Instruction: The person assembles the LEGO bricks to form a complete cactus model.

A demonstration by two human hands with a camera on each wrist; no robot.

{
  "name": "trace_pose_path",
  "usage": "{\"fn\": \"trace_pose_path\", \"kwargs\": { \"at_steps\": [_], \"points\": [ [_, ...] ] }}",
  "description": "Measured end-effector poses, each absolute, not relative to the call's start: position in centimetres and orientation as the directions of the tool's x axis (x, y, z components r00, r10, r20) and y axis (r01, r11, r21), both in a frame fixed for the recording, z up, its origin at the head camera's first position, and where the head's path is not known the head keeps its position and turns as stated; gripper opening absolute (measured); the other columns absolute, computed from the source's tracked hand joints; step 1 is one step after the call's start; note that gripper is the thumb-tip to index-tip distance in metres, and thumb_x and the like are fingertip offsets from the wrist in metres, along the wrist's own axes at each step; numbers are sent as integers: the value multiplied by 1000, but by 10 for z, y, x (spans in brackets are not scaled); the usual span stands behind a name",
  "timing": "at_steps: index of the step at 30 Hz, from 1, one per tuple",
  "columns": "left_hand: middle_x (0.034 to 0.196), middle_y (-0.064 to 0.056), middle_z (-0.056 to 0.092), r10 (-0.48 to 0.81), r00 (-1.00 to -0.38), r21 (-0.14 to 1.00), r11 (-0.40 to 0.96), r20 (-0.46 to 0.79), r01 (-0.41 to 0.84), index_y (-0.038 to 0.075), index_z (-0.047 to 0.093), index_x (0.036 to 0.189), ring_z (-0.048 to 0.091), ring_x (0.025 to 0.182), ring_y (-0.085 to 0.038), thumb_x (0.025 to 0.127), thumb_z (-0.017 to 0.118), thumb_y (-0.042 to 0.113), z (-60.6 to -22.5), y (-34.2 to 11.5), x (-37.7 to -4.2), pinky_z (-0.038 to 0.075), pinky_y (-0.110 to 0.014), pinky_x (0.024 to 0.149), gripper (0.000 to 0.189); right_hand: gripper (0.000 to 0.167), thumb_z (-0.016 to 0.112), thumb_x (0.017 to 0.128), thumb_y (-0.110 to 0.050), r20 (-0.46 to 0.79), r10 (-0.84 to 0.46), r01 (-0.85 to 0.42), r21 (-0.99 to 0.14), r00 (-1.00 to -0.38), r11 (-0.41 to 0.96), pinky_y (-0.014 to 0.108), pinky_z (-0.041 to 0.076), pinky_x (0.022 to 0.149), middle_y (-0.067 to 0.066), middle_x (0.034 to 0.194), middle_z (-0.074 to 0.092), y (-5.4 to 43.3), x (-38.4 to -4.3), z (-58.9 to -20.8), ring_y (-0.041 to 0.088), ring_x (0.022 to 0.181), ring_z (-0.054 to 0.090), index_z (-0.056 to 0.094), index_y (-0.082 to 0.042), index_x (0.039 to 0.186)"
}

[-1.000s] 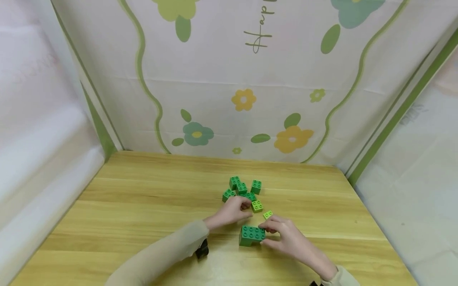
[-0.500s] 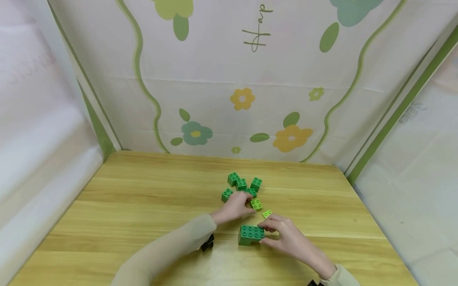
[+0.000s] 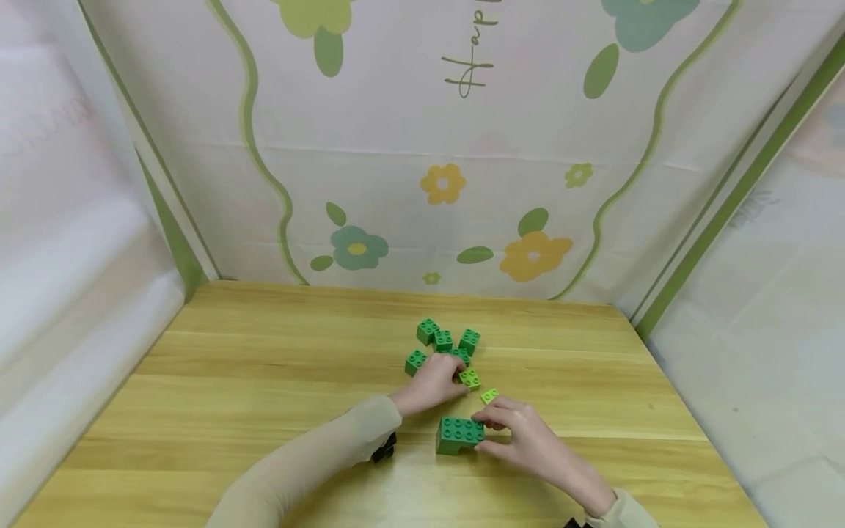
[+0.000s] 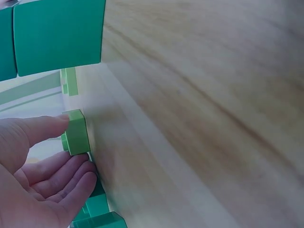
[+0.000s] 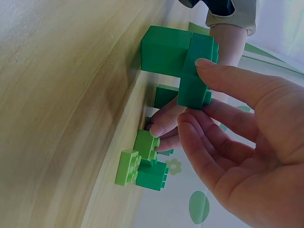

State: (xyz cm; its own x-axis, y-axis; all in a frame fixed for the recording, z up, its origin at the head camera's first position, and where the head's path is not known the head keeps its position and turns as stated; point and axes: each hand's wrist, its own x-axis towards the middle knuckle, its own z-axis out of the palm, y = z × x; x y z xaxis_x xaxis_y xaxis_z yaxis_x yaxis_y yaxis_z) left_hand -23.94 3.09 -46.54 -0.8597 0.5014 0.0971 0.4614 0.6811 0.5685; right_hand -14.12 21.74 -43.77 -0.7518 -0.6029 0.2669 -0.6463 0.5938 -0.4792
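My left hand has its thumb and fingers on opposite sides of a light green building brick, which stands on the table. My right hand pinches one end of a dark green eight-stud brick, thumb on one side and fingers on the other. That long brick sits on a smaller dark green brick, its held end overhanging. Between the hands, a thin light green brick lies close to my right fingers.
Several dark green bricks, including one at the back and one to the right, lie loosely clustered past my left hand. The wooden table meets a white flowered cloth wall behind, with cloth at both sides.
My left hand has moved slightly right and away from me, onto the light green brick. The right hand keeps its hold on the long brick; the head view has shifted slightly.
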Motion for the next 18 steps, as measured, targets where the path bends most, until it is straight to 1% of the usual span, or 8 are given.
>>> {"fn": "trace_pose_path", "kwargs": {
  "at_steps": [5,9,11,15,18],
  "points": [
    [105,-8,76,509,-855,531,699,102,479,4,73,110,72,91,-16,85,79,18,-466,32,-241,59,-20,73,30,30,82,79,-12,294,-608,-665,-470,-738,580,20,58,67,-1,94,67,218,-141,-438,11,79,64,73,-8,108],
    [109,-8,75,510,-856,555,690,83,465,4,73,113,71,95,-17,86,78,17,-466,31,-240,59,-21,76,31,30,82,79,-11,314,-607,-676,-461,-730,574,19,58,67,-1,94,67,218,-140,-439,11,79,64,73,-8,107],
    [109,-8,75,515,-853,574,675,83,463,4,72,114,70,92,-16,85,78,17,-466,29,-239,57,-20,74,32,29,82,80,-12,315,-608,-678,-458,-729,575,19,57,67,-2,94,66,217,-140,-439,11,79,64,73,-8,107],
    [105,-8,75,528,-845,607,646,83,463,2,72,115,62,75,-7,85,78,15,-465,24,-237,51,-15,65,33,29,81,80,-11,318,-614,-684,-452,-723,572,20,57,66,-1,94,66,217,-140,-439,12,79,63,72,-8,108],
    [103,-9,75,535,-841,626,630,78,459,1,71,115,60,73,-5,85,78,15,-463,21,-234,49,-13,63,33,29,82,80,-10,322,-614,-687,-449,-720,571,19,57,66,-1,94,66,218,-140,-439,12,79,63,72,-8,108]
  ]
}}
